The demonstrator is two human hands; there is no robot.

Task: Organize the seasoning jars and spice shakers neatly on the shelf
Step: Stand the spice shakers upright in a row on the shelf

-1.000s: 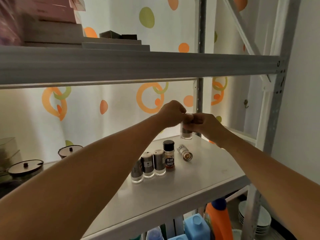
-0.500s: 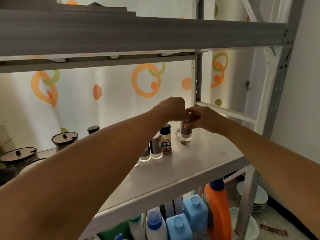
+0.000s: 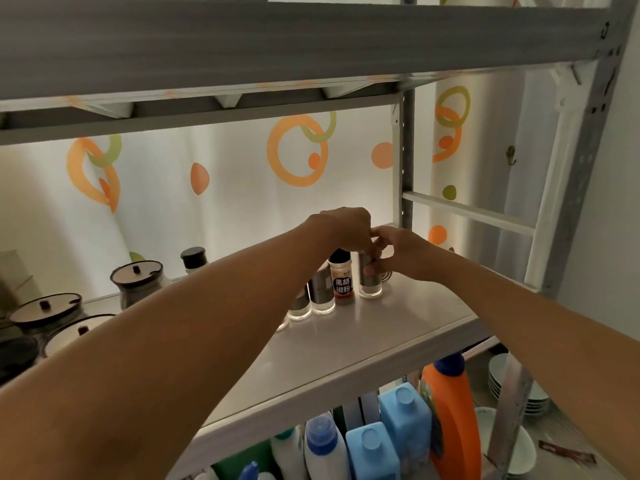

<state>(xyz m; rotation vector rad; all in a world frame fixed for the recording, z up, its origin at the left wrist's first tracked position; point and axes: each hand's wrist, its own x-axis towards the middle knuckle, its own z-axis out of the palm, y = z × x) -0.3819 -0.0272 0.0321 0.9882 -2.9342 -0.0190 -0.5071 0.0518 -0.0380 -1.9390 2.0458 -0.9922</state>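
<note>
Right hand [image 3: 398, 252] pinching shaker [image 3: 370, 284], left hand [image 3: 346, 228] on its cap; could topple neighbouring pepper bottle [image 3: 342, 277] if nudged sideways

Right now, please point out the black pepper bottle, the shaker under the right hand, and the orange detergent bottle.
black pepper bottle [image 3: 343, 285]: head view, on its front label.
shaker [image 3: 370, 286]: head view, on its clear lower body.
right hand [image 3: 401, 252]: head view, on its back.
orange detergent bottle [image 3: 453, 410]: head view, on its orange body.

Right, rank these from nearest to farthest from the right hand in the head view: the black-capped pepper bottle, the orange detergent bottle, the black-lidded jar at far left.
1. Pepper bottle, just left of the right hand.
2. Orange detergent bottle, on the shelf below.
3. Black-lidded jar, far left.
</note>
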